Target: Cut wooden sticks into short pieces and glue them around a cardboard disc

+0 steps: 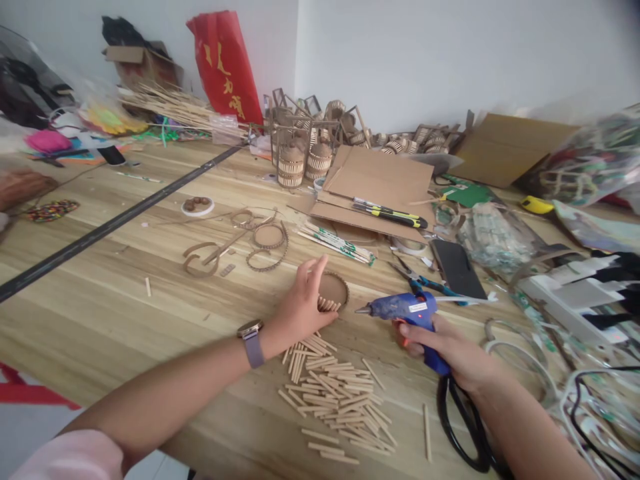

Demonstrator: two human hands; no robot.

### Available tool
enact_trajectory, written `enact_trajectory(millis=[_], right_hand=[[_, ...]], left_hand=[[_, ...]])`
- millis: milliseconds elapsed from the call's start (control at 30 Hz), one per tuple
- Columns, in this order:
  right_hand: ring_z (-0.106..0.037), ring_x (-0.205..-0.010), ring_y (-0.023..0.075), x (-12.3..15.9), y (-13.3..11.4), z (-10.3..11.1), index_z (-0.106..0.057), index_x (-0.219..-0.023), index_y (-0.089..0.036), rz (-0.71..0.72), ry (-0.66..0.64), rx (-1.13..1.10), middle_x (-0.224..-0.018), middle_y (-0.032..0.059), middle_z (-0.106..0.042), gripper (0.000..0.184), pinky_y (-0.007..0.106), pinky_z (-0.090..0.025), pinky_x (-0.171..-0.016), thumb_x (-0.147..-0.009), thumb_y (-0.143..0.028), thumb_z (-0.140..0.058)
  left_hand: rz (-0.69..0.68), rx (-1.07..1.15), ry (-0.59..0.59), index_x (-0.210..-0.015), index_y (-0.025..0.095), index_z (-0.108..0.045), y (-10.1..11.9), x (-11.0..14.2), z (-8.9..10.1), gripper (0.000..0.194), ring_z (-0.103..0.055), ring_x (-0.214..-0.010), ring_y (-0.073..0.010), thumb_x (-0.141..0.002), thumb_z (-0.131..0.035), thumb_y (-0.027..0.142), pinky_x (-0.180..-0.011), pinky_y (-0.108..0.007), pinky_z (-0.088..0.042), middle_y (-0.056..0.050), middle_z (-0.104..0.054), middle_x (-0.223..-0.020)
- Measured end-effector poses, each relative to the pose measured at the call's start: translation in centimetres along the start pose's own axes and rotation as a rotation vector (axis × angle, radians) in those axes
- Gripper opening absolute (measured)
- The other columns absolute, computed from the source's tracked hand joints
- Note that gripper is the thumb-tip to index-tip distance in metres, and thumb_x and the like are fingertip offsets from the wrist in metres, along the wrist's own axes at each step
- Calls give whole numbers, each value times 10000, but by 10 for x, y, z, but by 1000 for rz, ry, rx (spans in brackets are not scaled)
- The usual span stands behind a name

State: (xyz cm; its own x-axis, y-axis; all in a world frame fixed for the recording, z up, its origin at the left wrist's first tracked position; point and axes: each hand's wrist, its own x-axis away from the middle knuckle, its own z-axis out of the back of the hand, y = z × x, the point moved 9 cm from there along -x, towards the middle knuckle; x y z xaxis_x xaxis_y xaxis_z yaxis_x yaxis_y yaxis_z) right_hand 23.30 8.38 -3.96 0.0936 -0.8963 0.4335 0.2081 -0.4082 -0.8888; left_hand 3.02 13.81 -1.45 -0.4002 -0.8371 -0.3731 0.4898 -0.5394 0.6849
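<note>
My right hand (450,350) is wrapped around the handle of a blue glue gun (403,307), its nozzle pointing left. Close to the nozzle lies a round cardboard disc (333,287) with a dark rim and a short row of small sticks (329,305) along its near edge. My left hand (303,300) rests at the disc's left side, fingers stretched and thumb spread away near the sticks; its fingers partly hide the disc. Just below it, many short wooden sticks (340,393) lie in a loose heap on the table (215,360).
Curved strips and rings (267,243) lie beyond my left hand. Cardboard sheets (377,177) bear a utility knife (390,215). Pliers (425,283) and a dark phone (457,267) lie behind the glue gun. Small woven lanterns (291,167) stand at the back. A black cable (457,433) loops at right.
</note>
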Motion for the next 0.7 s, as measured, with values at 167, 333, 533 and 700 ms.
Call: enact_trajectory(millis=[167, 333, 533, 700], right_hand=[[-464, -555, 117, -4, -18, -6, -622, -709, -191, 161, 38, 263, -652, -9, -580, 371, 237, -365, -511, -644, -541, -728], [-493, -523, 156, -3, -21, -7, -619, -702, -222, 234, 90, 443, -516, -28, -520, 344, 261, -406, -489, -745, -563, -611], [-468, -465, 134, -5, -16, -6, -578, -677, -208, 268, 108, 528, -524, -20, -515, 395, 248, -393, -433, -818, -570, -503], [-506, -499, 136, -6, -13, -7, -547, -694, -205, 268, 103, 550, -601, -8, -553, 404, 254, -427, -462, -825, -580, -476]], left_hand=[[-4, -10, 2, -1482, 292, -8, 0, 0, 0, 1139, -332, -1331, -326, -658, -777, 129, -1095, -509, -338, -158, -250, -1431], [-3, -13, 3, -1483, 287, -19, 1, 0, 1, 1121, -309, -1348, -334, -666, -771, 132, -1102, -524, -321, -164, -253, -1430], [-2, -6, -1, -1487, 269, -40, 1, 0, 1, 1106, -316, -1346, -332, -663, -764, 123, -1107, -511, -319, -167, -266, -1426], [6, -2, -9, -1484, 265, -50, 1, 0, 0, 1090, -318, -1346, -330, -670, -760, 121, -1109, -510, -314, -166, -263, -1431]])
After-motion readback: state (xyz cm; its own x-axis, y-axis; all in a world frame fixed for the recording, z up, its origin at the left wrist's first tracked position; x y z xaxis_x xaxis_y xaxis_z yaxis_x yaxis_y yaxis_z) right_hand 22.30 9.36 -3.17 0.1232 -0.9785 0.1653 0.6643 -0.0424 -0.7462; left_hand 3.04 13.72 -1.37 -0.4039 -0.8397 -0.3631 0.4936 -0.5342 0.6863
